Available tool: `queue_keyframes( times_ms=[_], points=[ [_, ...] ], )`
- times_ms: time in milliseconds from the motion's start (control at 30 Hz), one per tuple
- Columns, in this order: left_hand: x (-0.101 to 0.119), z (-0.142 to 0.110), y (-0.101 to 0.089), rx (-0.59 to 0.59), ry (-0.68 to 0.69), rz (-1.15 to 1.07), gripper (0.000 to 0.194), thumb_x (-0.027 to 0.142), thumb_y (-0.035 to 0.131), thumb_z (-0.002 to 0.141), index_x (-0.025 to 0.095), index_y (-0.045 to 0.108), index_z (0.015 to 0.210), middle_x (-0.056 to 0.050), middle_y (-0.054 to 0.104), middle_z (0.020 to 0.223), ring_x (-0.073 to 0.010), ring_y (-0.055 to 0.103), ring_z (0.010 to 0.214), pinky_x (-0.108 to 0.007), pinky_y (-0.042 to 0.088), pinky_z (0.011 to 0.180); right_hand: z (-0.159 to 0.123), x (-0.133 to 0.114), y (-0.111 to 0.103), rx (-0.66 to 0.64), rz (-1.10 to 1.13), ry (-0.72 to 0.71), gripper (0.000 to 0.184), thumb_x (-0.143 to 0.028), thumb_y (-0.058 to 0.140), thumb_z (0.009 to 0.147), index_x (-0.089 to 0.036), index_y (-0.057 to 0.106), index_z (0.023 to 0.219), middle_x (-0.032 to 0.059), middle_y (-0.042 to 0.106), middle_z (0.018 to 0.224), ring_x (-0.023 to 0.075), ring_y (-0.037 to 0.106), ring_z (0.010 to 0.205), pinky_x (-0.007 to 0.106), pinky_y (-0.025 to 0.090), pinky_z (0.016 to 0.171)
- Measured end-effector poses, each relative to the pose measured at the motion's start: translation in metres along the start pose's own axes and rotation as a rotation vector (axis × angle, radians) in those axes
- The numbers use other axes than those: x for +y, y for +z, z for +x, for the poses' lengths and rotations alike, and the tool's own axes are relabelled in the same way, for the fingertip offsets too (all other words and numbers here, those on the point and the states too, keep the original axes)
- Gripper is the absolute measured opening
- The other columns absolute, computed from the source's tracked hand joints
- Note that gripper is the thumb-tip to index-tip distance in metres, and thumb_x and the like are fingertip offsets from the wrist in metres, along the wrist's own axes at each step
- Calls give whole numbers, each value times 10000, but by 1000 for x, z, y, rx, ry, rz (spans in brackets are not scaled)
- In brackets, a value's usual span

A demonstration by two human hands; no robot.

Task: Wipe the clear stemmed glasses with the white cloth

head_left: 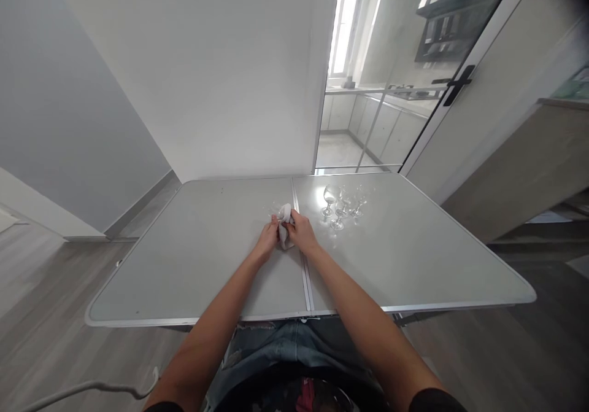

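Over the middle of the table, my left hand (267, 237) is closed around a clear stemmed glass (272, 210), whose outline shows only faintly beyond my fingers. My right hand (302, 231) pinches a white cloth (286, 213) that is bunched against the glass. The cloth's lower end hangs between both hands, and part of the glass is hidden by it. To the right of my right hand, several clear stemmed glasses (330, 196) stand upright in a close group.
The pale folding table (193, 264) has a metal seam down its middle and a metal rim. Its far edge lies by a white wall (230, 93) and a glass door (368, 111) with a black handle. A white cable (101, 386) is at the lower left.
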State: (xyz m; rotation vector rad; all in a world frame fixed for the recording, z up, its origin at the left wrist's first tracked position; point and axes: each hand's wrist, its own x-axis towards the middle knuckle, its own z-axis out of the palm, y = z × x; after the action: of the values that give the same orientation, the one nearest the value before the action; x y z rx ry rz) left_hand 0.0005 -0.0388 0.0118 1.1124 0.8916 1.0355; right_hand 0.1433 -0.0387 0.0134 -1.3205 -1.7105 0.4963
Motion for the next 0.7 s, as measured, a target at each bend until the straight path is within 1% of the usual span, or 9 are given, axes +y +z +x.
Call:
queue_keyframes(
  times_ms=[67,133,200,267,333,400,500,567,700],
  points=[
    [0,3,-7,106,23,66,643,734,565,822,126,707,977,-137,736,923,-283,681,991,-358,540,822,-2,1,2,-2,59,35,102,-272,516,852,-230,534,943,2,586,736,195,528,665,278,370,620],
    [1,6,-13,198,131,97,568,631,691,794,142,682,1082,-147,724,1085,-285,661,1068,-364,532,860,-4,-1,2,-21,146,42,280,-284,527,854,-223,528,1128,12,625,820,202,564,724,291,414,676],
    [4,8,-18,233,232,91,578,522,785,754,175,640,1192,-145,684,1226,-279,632,1143,-380,515,922,-6,-5,2,-68,236,27,500,-296,546,855,-227,440,1338,30,655,935,209,593,806,314,448,754],
    [7,8,-20,218,279,46,584,459,814,743,182,626,1221,-148,672,1257,-276,618,1177,-408,488,989,-7,-10,1,-117,300,20,589,-318,561,859,-240,398,1419,44,661,1021,216,599,883,336,456,823],
    [10,6,-19,189,316,-10,545,438,803,764,176,634,1211,-151,679,1245,-274,621,1183,-431,466,1035,-7,-13,1,-153,324,36,464,-354,565,869,-239,520,1317,42,658,1005,219,588,902,344,454,843],
    [11,4,-17,180,375,-35,544,428,796,776,186,628,1233,-150,671,1263,-275,624,1183,-439,468,1041,-6,-14,1,-182,347,61,279,-403,555,885,-220,628,1082,29,640,901,213,570,856,335,455,815],
    [12,2,-14,183,444,-10,566,428,787,790,204,608,1278,-153,649,1303,-279,616,1204,-430,478,1031,-4,-12,4,-185,402,73,293,-483,545,891,-203,622,845,20,591,826,196,548,825,312,450,786],
    [11,2,-12,195,469,-3,550,428,774,805,204,604,1278,-156,639,1319,-278,604,1224,-422,480,1032,-5,-11,5,-188,456,82,338,-523,538,892,-196,620,857,24,592,864,189,551,842,302,446,783],
    [9,4,-9,222,488,-76,501,456,726,847,201,600,1260,-157,631,1324,-266,622,1197,-435,489,1038,-8,-15,3,-294,480,80,368,-517,622,855,-191,599,1024,10,626,881,173,556,791,282,436,719]
  ],
)
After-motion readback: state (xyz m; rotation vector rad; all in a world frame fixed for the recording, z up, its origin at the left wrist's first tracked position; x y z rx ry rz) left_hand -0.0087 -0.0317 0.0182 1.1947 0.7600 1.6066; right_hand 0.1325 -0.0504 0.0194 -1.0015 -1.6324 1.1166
